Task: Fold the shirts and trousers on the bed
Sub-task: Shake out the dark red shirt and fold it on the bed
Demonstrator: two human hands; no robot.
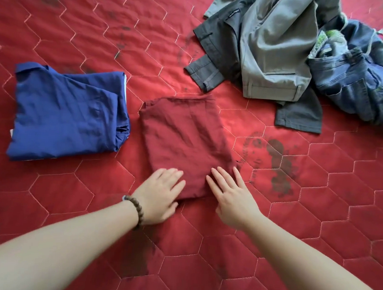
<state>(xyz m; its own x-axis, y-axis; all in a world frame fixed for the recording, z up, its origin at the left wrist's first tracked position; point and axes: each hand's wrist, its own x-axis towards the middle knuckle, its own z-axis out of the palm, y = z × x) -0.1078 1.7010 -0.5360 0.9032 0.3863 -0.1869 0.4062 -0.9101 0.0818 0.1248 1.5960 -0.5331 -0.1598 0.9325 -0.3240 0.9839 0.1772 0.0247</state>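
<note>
The bed, covered by a red quilted spread, carries all garments. Taking the folded maroon garment at its centre as the landmark: an unfolded heap lies beyond it to the right, made up of dark grey trousers, light grey trousers and blue jeans, overlapping one another. A folded blue shirt lies just to the left, apart from the landmark. The left hand and right hand both rest flat on the landmark's near edge, fingers straight and spread, gripping nothing. A beaded bracelet sits on the left wrist. Judged progress: two garments appear folded; the three in the heap remain.
</note>
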